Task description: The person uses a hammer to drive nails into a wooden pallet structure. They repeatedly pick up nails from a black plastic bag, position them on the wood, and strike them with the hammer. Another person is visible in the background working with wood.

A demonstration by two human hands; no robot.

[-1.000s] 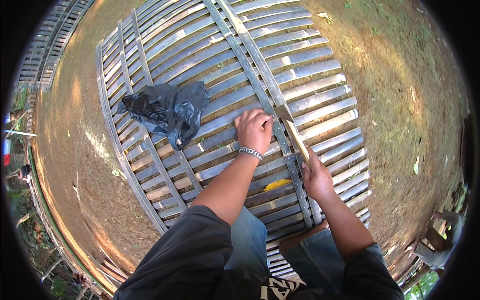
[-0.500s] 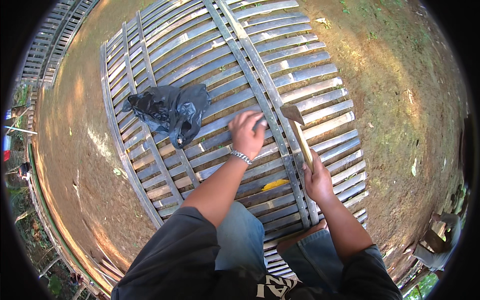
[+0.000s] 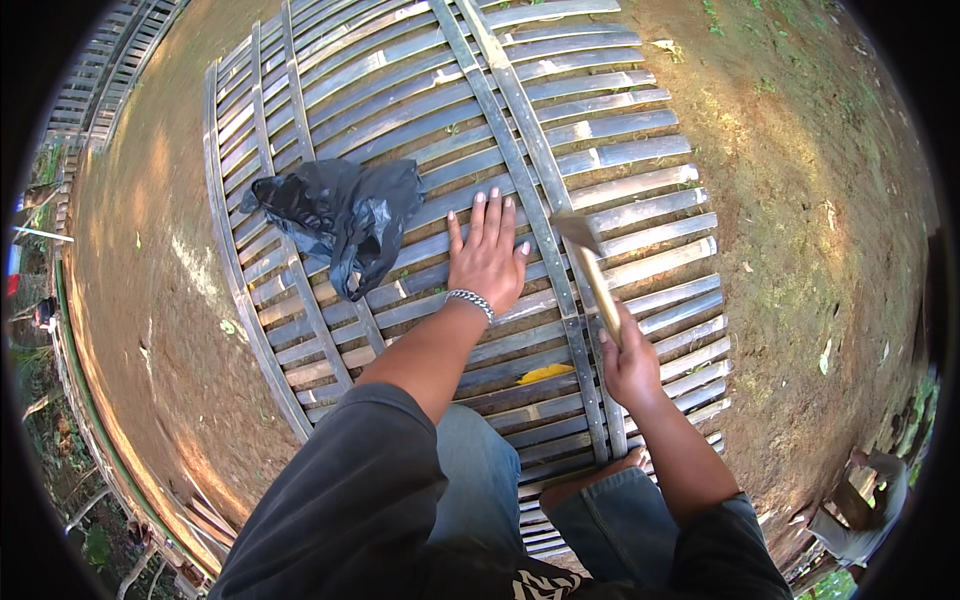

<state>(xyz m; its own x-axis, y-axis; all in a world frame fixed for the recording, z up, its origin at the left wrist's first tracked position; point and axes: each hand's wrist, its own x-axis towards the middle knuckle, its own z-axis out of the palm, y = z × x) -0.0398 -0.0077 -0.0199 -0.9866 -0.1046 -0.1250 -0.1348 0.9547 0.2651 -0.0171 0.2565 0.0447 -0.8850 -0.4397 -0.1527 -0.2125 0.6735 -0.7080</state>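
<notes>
My left hand (image 3: 487,262) lies flat on a bamboo slat panel (image 3: 440,190), its fingers spread and pointing away from me. A chain bracelet (image 3: 470,299) circles that wrist. My right hand (image 3: 630,365) is closed around the pale wooden handle of a hatchet (image 3: 597,280). Its dark, rusty head is blurred and sits over the pair of long cross strips (image 3: 540,215) that run across the slats. Left of my left hand, a crumpled black plastic bag (image 3: 345,215) rests on the panel. A yellow leaf (image 3: 546,374) lies on the slats between my forearms.
Bare brown soil (image 3: 780,250) surrounds the panel. Another slatted panel (image 3: 105,80) stands at the far left. My foot (image 3: 632,460) is on the near part of the slats. At the lower right edge, a person in grey clothing (image 3: 860,510) is partly in view.
My left hand has gone from curled, thumb up near a small dark thing, to flat with fingers spread. The hatchet head has shifted slightly left and blurs. The whole view has tilted a little.
</notes>
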